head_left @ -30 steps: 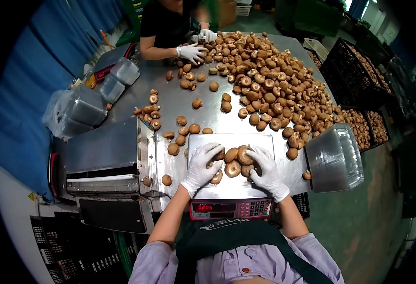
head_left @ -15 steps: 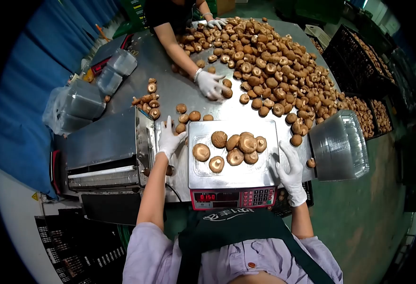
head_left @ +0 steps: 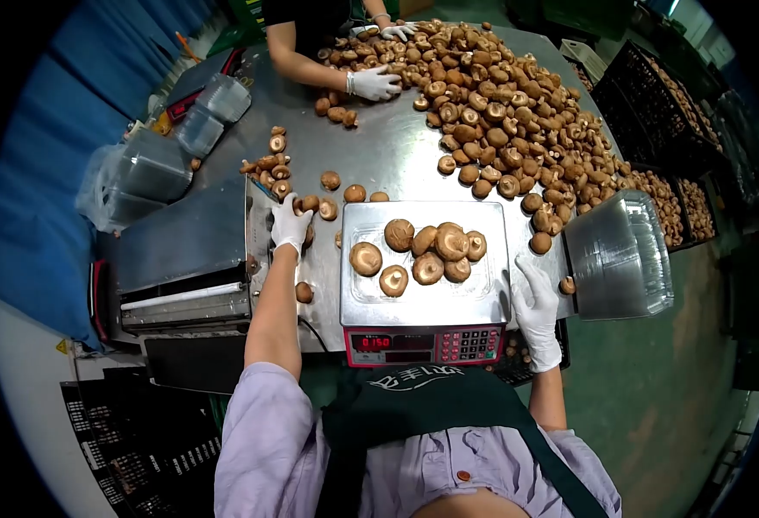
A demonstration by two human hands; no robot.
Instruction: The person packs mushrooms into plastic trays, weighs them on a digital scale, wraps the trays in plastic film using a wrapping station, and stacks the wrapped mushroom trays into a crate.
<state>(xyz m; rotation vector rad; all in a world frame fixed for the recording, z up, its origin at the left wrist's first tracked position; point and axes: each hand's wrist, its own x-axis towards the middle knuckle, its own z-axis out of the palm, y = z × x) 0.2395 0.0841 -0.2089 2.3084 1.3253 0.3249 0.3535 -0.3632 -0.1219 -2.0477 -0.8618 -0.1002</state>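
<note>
My left hand (head_left: 290,223), in a white glove, is left of the scale, its fingers loosely apart and bent against loose shiitake mushrooms (head_left: 328,209). Its palm side is hidden. My right hand (head_left: 535,315), also gloved, rests at the right edge of the scale (head_left: 319,312) with its fingers spread and nothing in it. On the scale pan (head_left: 424,315) lies a clear plastic tray (head_left: 369,283) with several mushrooms (head_left: 427,268), some stem up. The red display (head_left: 373,343) appears to read 0150.
Across the metal table (head_left: 297,104), a co-worker's gloved hand (head_left: 374,84) touches a large mushroom heap (head_left: 500,112). Stacked clear trays (head_left: 617,255) stand at right. A wrapping machine (head_left: 181,237) is at left. Black crates (head_left: 647,104) of mushrooms stand beyond the table.
My left hand has moved left and slightly away from me to the loose mushrooms. The co-worker's nearer hand has drawn back towards the heap. My right hand stays beside the scale.
</note>
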